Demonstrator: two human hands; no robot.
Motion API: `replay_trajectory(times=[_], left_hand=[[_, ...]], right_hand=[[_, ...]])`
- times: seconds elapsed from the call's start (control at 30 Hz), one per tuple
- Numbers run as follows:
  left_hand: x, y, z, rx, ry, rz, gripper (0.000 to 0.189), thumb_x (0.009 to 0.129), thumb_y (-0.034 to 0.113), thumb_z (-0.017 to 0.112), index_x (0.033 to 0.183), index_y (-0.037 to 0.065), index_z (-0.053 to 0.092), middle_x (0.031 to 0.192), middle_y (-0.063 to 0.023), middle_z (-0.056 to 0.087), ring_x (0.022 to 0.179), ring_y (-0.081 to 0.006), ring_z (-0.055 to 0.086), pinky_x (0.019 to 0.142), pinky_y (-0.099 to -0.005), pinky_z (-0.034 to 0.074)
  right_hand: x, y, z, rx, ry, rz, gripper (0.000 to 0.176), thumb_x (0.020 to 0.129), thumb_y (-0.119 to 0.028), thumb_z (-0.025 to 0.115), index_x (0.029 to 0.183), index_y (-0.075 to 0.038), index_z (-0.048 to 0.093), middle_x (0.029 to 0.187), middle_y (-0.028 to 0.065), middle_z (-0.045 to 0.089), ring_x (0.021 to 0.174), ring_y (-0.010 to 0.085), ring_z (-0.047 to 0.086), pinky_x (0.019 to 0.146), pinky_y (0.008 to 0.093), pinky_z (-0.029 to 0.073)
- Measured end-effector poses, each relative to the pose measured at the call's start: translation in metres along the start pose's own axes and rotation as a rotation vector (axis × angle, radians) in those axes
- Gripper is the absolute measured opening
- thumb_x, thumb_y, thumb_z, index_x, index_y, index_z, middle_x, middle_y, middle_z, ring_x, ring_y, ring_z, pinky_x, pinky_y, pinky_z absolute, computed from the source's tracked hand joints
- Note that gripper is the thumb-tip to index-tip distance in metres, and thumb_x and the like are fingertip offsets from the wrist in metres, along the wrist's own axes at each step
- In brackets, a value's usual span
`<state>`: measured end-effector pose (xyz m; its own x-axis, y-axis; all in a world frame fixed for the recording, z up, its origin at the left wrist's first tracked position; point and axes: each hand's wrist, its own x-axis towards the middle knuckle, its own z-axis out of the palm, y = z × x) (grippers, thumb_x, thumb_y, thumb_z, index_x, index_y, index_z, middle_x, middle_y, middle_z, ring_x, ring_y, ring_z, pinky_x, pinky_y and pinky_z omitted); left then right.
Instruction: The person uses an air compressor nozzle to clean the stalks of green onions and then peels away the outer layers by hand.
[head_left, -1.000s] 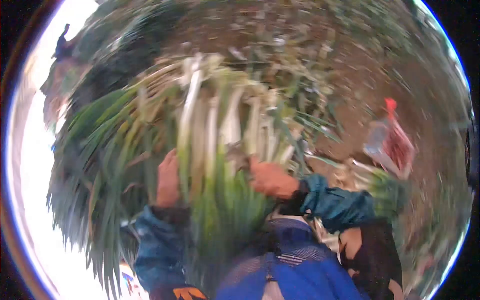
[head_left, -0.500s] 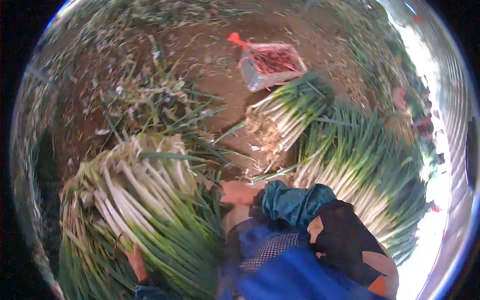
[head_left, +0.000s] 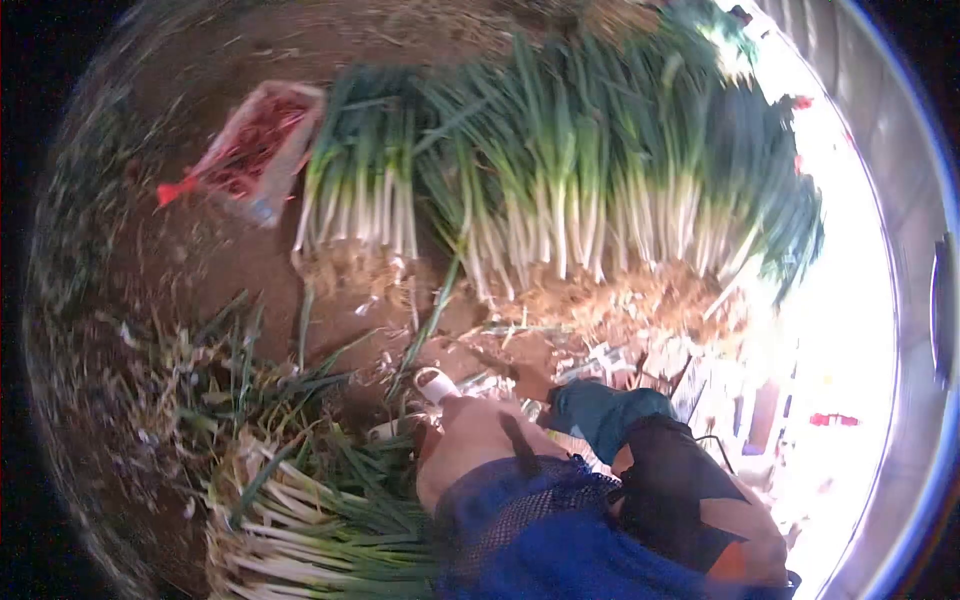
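Note:
My right hand (head_left: 530, 382) reaches out of a teal sleeve (head_left: 610, 412) at the lower middle, above my bent leg. Its fingers are blurred against the littered soil, so I cannot tell what they hold. Closest beyond it lie the pale roots of a long row of green onions (head_left: 560, 210), their leaves pointing away. At the lower left rests a loose pile of green onions (head_left: 300, 530), white stems toward the left. My left hand is out of the picture.
An open box of red ties (head_left: 250, 150), with a red knot at its corner, stands at the upper left beside a smaller onion bundle (head_left: 362, 190). Leaf scraps (head_left: 240, 370) cover the soil on the left. A white shoe (head_left: 435, 385) shows past my knee.
The view has swung right, so the onion row now spans the top and the loose pile has slid to the lower left. My left hand has left the view.

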<state>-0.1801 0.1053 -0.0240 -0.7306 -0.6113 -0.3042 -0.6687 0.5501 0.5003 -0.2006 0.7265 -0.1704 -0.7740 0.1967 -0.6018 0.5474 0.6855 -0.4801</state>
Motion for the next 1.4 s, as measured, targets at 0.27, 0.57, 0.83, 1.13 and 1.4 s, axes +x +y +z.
replay_trajectory(times=[0.27,0.57,0.83,1.13,1.4], left_hand=[[0.030,0.043,0.036,0.221,-0.242,0.102,0.050,0.084,0.022,0.057,0.129,0.004,0.043,0.114,-0.0177,0.058,0.101,-0.0308,0.055,0.092,-0.0363,0.038],[0.039,0.041,0.071,0.302,-0.318,0.064,0.050,0.084,0.021,0.057,0.129,0.005,0.043,0.114,-0.0174,0.058,0.101,-0.0312,0.055,0.093,-0.0367,0.038],[-0.003,-0.071,-0.049,0.442,-0.390,0.039,0.050,0.084,0.020,0.057,0.130,0.006,0.044,0.114,-0.0171,0.059,0.101,-0.0316,0.056,0.093,-0.0371,0.038],[-0.071,-0.124,-0.115,0.457,0.025,-0.210,0.060,0.074,0.029,0.065,0.125,0.003,0.046,0.114,-0.0216,0.056,0.107,-0.0356,0.051,0.094,-0.0408,0.037],[-0.048,-0.144,-0.096,0.171,0.267,-0.485,0.081,0.064,0.038,0.075,0.120,-0.011,0.041,0.121,-0.0315,0.045,0.115,-0.0420,0.043,0.095,-0.0433,0.036]], right_hand=[[-0.108,0.087,-0.001,0.095,0.031,0.336,0.037,0.064,-0.013,0.059,0.100,-0.004,0.059,0.084,0.0206,0.063,0.082,0.0370,0.062,0.069,0.0450,0.048],[-0.066,0.162,-0.034,0.189,0.160,0.656,0.030,0.075,-0.013,0.055,0.103,-0.007,0.063,0.087,0.0220,0.063,0.080,0.0364,0.061,0.068,0.0448,0.047],[0.077,0.214,-0.309,-0.550,0.485,0.249,0.028,0.080,-0.015,0.055,0.104,-0.002,0.061,0.086,0.0177,0.062,0.076,0.0304,0.060,0.065,0.0419,0.047],[0.187,0.098,-0.189,-0.466,0.139,-0.377,0.033,0.080,-0.017,0.059,0.107,0.001,0.058,0.086,0.0143,0.062,0.075,0.0257,0.059,0.066,0.0385,0.047],[0.074,-0.261,0.109,-0.181,-0.561,-0.682,0.046,0.073,-0.025,0.064,0.112,-0.001,0.056,0.090,0.0184,0.063,0.082,0.0309,0.061,0.074,0.0382,0.047]])
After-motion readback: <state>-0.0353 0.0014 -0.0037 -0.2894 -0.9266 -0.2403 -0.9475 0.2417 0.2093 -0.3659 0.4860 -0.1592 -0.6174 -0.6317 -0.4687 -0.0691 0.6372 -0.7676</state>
